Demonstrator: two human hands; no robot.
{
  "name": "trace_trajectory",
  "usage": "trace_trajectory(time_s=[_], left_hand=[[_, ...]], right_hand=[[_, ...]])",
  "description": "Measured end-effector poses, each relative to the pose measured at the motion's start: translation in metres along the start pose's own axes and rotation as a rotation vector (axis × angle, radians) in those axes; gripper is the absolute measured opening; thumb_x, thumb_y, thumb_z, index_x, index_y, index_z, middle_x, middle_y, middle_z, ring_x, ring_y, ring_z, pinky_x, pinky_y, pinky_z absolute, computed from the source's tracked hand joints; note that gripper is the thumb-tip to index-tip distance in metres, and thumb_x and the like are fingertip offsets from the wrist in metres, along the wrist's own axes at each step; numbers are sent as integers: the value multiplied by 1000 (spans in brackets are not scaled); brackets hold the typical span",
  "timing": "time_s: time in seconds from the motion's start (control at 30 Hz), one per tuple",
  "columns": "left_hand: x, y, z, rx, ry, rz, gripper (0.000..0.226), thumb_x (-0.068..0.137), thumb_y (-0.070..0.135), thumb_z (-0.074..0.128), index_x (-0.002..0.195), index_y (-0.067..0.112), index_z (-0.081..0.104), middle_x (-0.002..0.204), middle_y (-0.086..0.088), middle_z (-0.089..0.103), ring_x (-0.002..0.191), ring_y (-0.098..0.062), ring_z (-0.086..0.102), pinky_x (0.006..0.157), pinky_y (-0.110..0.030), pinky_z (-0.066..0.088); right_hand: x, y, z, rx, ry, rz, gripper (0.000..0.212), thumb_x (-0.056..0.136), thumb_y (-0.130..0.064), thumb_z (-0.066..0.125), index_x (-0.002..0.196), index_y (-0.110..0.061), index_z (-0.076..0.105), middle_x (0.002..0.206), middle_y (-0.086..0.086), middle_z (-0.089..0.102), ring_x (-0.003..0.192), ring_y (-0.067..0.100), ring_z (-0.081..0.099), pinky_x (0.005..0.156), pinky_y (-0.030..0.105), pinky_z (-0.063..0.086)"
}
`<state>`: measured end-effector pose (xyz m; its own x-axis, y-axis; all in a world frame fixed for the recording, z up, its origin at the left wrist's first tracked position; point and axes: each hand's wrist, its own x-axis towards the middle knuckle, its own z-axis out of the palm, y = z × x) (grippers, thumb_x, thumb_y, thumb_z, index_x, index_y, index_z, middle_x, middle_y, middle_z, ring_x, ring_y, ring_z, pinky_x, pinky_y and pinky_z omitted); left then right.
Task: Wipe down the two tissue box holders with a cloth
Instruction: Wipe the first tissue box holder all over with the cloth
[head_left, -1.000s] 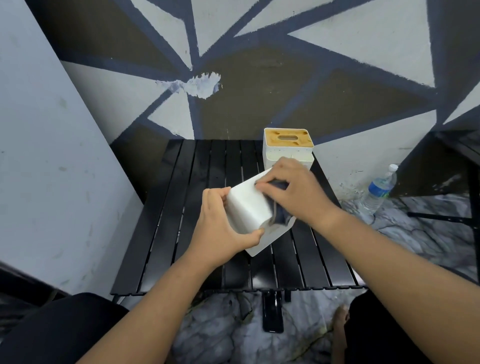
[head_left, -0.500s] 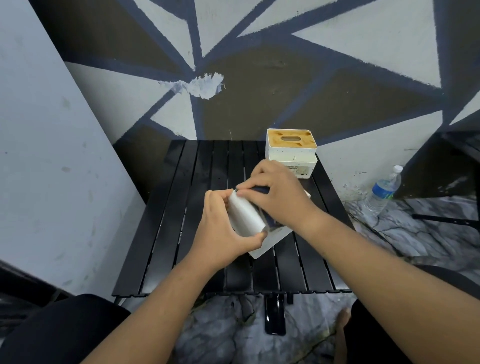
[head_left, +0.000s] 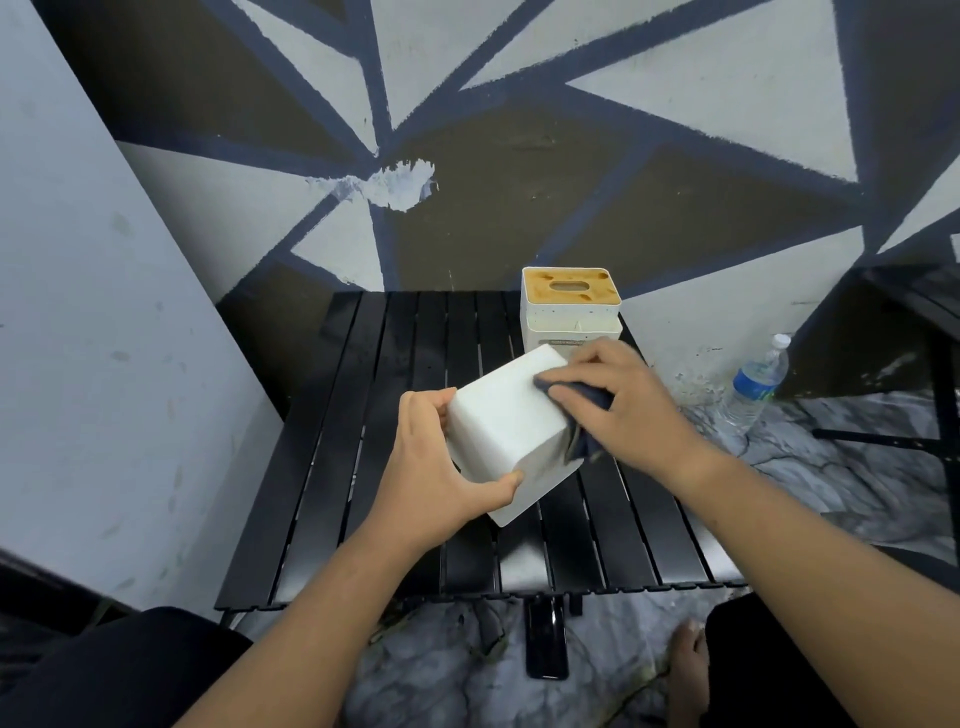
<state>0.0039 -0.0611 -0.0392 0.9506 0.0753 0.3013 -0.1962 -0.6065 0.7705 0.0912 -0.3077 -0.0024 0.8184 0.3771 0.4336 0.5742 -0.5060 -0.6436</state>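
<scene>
Gripping the tilted white holder (head_left: 509, 421) at frame centre in my left hand (head_left: 441, 467), I hold the dark cloth (head_left: 587, 395) against its upper-right side with my right hand (head_left: 628, 410). It seems light, stiff, slick plastic: clamp opposite walls. The second holder (head_left: 571, 306) stands behind on the counter (head_left: 363, 415)

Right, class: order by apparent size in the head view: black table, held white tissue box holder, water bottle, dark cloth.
1. black table
2. white tissue box holder
3. water bottle or dark cloth: unsure; bottle is farther, cloth mostly hidden.
</scene>
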Motion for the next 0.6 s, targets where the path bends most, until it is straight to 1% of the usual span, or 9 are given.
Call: trace_trajectory(time_s=[0.1, 0.13, 0.17, 0.23, 0.27, 0.33, 0.4, 0.53, 0.6], left_hand=[[0, 1, -2, 8, -27, -20, 96, 61, 58, 96, 133, 42, 33, 134, 23, 35, 129, -1, 49, 102, -23, 50], [0, 2, -4, 13, -41, -30, 96, 62, 58, 96, 133, 42, 33, 134, 24, 34, 130, 0, 48, 102, -23, 50], [0, 3, -5, 25, -60, -40, 97, 62, 59, 95, 135, 42, 33, 135, 24, 34, 130, 0, 47, 103, -23, 50], [0, 7, -9, 85, -107, -51, 103, 61, 64, 93, 139, 41, 31, 136, 24, 32, 132, 1, 44, 102, -22, 47], [0, 11, -11, 123, -131, -57, 109, 60, 67, 93, 144, 40, 28, 139, 24, 30, 135, 1, 40, 102, -23, 45], [1, 21, -16, 162, -151, -81, 130, 58, 77, 92, 158, 38, 18, 150, 29, 22, 146, 1, 29, 111, -28, 41], [5, 35, -19, 190, -108, -81, 144, 56, 86, 87, 166, 36, 9, 164, 29, 12, 154, -1, 18, 118, -33, 35], [22, 61, -4, 328, -87, -4, 130, 67, 86, 81, 166, 33, 16, 169, 18, 17, 157, -7, 20, 123, -41, 38], [34, 67, 10, 400, -108, 36, 121, 71, 89, 75, 164, 32, 23, 167, 15, 27, 155, -9, 26, 128, -45, 32]], right_hand=[[0, 28, -10, 64, 130, 255, 20, 102, -19, 74, 119, -24, 82, 108, -21, 63, 111, 2, 63, 87, 5, 50], [-1, 35, -10, 142, 165, 330, 19, 101, -16, 75, 117, -23, 83, 109, -17, 68, 109, 4, 67, 87, 5, 51], [-4, 39, -10, 264, 206, 403, 18, 101, -15, 75, 114, -24, 84, 110, -11, 75, 107, 7, 71, 89, 10, 55], [-6, 37, -14, 488, 287, 498, 16, 100, -15, 76, 110, -25, 84, 108, -6, 82, 102, 13, 77, 90, 29, 64], [-7, 35, -19, 538, 311, 501, 15, 100, -15, 76, 109, -25, 84, 106, -7, 83, 100, 13, 79, 87, 32, 65], [-6, 34, -29, 576, 320, 475, 16, 100, -14, 76, 108, -24, 84, 105, -8, 83, 98, 11, 79, 81, 29, 64], [-7, 35, -34, 605, 323, 456, 17, 100, -12, 76, 107, -25, 84, 107, -7, 83, 99, 12, 79, 80, 27, 63], [-9, 41, -33, 612, 311, 491, 16, 99, -13, 76, 104, -26, 85, 106, -5, 83, 99, 14, 80, 86, 34, 65], [-8, 43, -35, 611, 289, 492, 15, 100, -15, 76, 105, -26, 85, 106, -5, 83, 100, 15, 80, 88, 38, 65]])
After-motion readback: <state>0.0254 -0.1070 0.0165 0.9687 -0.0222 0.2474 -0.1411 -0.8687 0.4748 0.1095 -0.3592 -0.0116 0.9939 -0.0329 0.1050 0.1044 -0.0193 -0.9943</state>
